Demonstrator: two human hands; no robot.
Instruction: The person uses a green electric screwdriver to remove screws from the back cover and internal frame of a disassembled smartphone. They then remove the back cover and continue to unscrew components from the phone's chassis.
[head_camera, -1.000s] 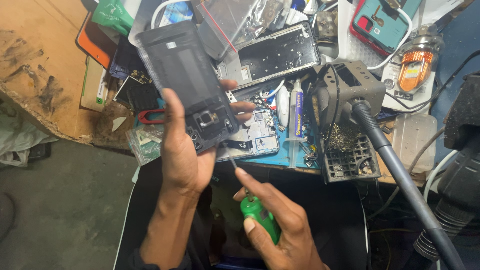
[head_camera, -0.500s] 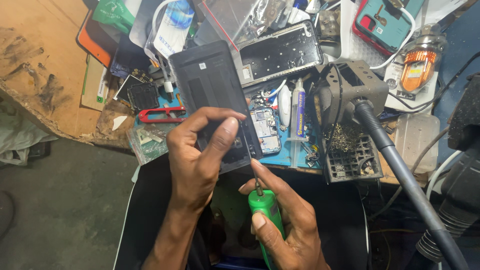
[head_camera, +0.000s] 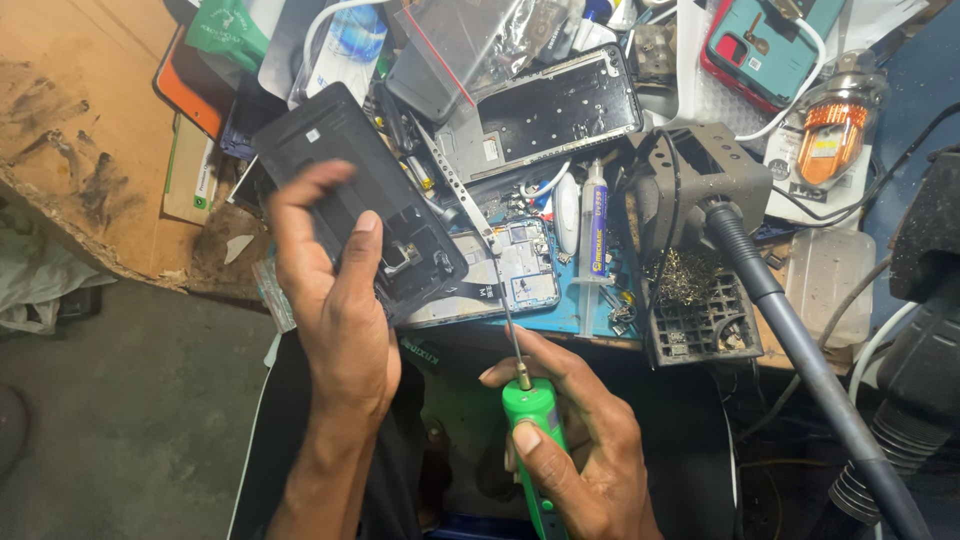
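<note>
My left hand (head_camera: 335, 300) grips a dark opened phone body (head_camera: 345, 190), tilted with its inner side facing up and a small metal part showing near its lower end. My right hand (head_camera: 570, 435) holds a green-handled screwdriver (head_camera: 530, 420); its thin metal shaft (head_camera: 500, 290) points up and to the left, the tip reaching the phone's right edge. Both hands hover just in front of the cluttered bench edge.
A phone circuit board (head_camera: 520, 265) lies on a blue mat. Behind it are an empty phone frame (head_camera: 560, 110), a glue tube (head_camera: 597, 235), a soldering-iron stand (head_camera: 690, 190) with brass wool, a teal-cased phone (head_camera: 770, 45) and a grey hose (head_camera: 800, 330) at the right.
My left hand has turned the phone body and shifted it left. The screwdriver has risen and its shaft now reaches up toward the phone.
</note>
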